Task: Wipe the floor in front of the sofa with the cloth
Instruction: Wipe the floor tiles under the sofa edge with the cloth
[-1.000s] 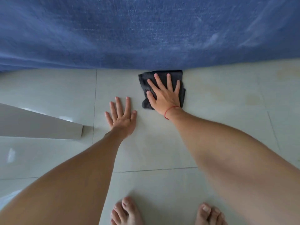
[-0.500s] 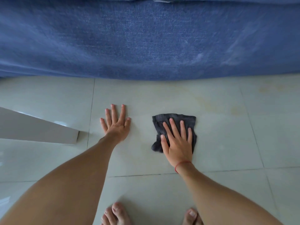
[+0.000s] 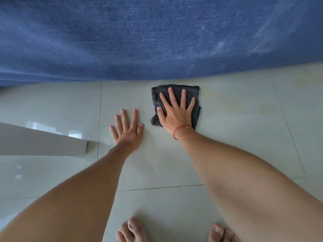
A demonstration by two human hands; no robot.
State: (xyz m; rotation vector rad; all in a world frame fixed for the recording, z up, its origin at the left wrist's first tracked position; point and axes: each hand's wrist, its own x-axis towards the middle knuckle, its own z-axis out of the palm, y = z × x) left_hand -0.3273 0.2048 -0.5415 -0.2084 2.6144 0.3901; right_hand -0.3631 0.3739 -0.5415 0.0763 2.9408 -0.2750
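A dark grey cloth [image 3: 195,92] lies flat on the pale tiled floor [image 3: 244,137], just in front of the blue sofa [image 3: 157,41]. My right hand [image 3: 176,112], with a red thread at the wrist, presses palm-down on the cloth with fingers spread. My left hand [image 3: 128,130] rests flat on the bare tile to the left of the cloth, fingers apart, holding nothing.
A pale beige board-like edge [image 3: 43,145] juts in from the left at floor level. My bare toes [image 3: 132,229] show at the bottom. Faint yellowish marks [image 3: 267,107] stain the tile right of the cloth.
My right hand has pushed the cloth forward again, from mid-tile back up close to the sofa's base. The left hand stays planted in place.
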